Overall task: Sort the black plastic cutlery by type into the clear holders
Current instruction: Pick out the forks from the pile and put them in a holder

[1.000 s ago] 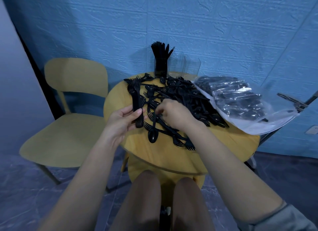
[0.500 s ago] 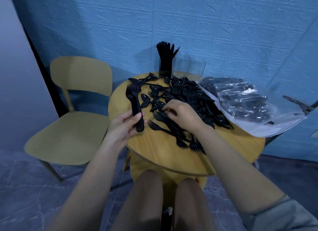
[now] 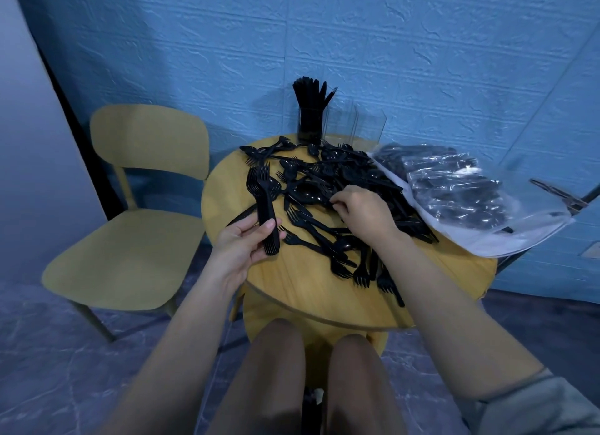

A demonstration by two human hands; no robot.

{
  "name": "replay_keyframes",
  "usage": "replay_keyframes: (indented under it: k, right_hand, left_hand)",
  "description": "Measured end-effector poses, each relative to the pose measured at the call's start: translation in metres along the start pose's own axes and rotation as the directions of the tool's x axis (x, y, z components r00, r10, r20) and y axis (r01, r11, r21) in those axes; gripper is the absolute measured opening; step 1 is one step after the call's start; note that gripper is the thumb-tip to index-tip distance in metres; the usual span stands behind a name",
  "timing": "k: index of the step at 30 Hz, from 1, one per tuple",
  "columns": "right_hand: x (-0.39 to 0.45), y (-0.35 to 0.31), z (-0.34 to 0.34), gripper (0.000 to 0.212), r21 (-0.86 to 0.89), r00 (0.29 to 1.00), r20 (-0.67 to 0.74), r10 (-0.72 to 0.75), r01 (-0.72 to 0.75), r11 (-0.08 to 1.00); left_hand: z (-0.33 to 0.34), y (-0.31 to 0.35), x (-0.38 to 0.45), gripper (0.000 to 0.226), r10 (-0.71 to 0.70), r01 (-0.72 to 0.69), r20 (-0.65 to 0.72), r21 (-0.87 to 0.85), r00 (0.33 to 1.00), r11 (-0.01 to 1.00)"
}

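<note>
Since half a second earlier your right hand [image 3: 363, 215] moved up-frame into the pile of loose cutlery [image 3: 328, 194], off the near forks. Left of centre, your left hand [image 3: 242, 243] gripped a stacked bundle of forks [image 3: 264, 207], tines pointing up-frame, over the round table [image 3: 292, 288]. At centre, right fingers were curled into the pile; whether they pinched a piece, cannot tell. Top centre, one clear holder [image 3: 310, 123] held upright cutlery, clear holders [image 3: 367, 126] beside it looked empty. Right: bagged cutlery [image 3: 461, 191]. Step looked like fork gathering; next you'd single out one fork and add it to the bundle.
</note>
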State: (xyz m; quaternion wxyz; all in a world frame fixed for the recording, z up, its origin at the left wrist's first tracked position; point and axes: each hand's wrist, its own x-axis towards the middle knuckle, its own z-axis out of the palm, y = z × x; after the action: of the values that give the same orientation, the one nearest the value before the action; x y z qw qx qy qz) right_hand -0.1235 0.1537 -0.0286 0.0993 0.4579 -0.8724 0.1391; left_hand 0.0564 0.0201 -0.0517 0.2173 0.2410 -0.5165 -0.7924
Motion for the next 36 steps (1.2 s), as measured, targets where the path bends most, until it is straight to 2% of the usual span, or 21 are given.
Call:
replay_keyframes:
  k: [4, 7, 9, 11, 12, 15, 19, 22, 24, 28, 33, 36]
  right_hand:
    - [0.003, -0.005, 0.008, 0.027, -0.1, 0.999, 0.048, 0.011, -0.006, 0.995]
    - [0.003, -0.009, 0.006, 0.018, -0.028, 1.0, -0.001, 0.006, -0.006, 1.0]
    - [0.001, -0.017, 0.0, 0.019, 0.054, 0.993, 0.12, 0.008, -0.015, 0.998]
    - [-0.001, -0.025, -0.003, 0.03, 0.008, 0.95, 0.308, 0.044, -0.048, 0.999]
    - [-0.002, -0.028, -0.004, 0.031, -0.027, 0.934, 0.353, 0.061, -0.055, 0.998]
    - [-0.001, -0.032, -0.006, 0.024, -0.032, 0.926, 0.363, 0.105, -0.101, 0.994]
    - [0.003, -0.03, -0.014, 0.013, 0.106, 0.917, 0.343, 0.204, -0.254, 0.961]
    - [0.005, -0.021, -0.029, 0.012, 0.291, 0.915, 0.296, 0.273, -0.359, 0.887]
    - [0.005, -0.014, -0.04, 0.011, 0.456, 0.915, 0.264, 0.304, -0.396, 0.797]
    - [0.004, -0.014, -0.053, 0.005, 0.727, 0.934, 0.271, 0.231, -0.356, 0.586]
    - [0.003, -0.037, -0.051, 0.007, 0.817, 0.916, 0.401, 0.009, -0.362, 0.449]
    - [0.002, -0.047, -0.044, 0.009, 0.842, 0.906, 0.423, -0.013, -0.388, 0.375]
  left_hand:
    - [0.002, -0.003, -0.001, 0.024, -0.004, 0.004, 0.014, 0.002, 1.0, 1.0]
    - [0.002, -0.003, -0.001, 0.023, 0.002, -0.002, 0.016, 0.002, 1.0, 1.0]
    - [0.002, -0.004, 0.0, 0.02, 0.008, -0.009, 0.022, 0.011, 1.0, 1.0]
    - [0.002, -0.005, 0.0, 0.017, 0.015, -0.016, 0.029, 0.023, 0.999, 1.0]
    - [0.003, -0.005, 0.0, 0.018, 0.018, -0.019, 0.032, 0.027, 0.999, 0.999]
    - [0.002, -0.006, -0.001, 0.02, 0.023, -0.024, 0.031, 0.022, 0.999, 0.999]
    - [0.001, -0.006, -0.003, 0.024, 0.034, -0.035, 0.031, 0.023, 0.999, 0.999]
    - [0.002, -0.006, -0.003, 0.027, 0.037, -0.038, 0.032, 0.022, 0.999, 0.999]
    - [0.004, -0.006, -0.003, 0.029, 0.036, -0.036, 0.028, 0.015, 0.999, 0.999]
    - [0.012, -0.007, -0.004, 0.032, 0.026, -0.027, 0.055, 0.012, 0.998, 1.0]
    - [0.027, -0.008, -0.005, 0.033, 0.036, -0.037, 0.101, 0.01, 0.994, 0.999]
    - [0.03, -0.005, -0.006, 0.034, 0.06, -0.059, 0.129, -0.011, 0.99, 0.998]
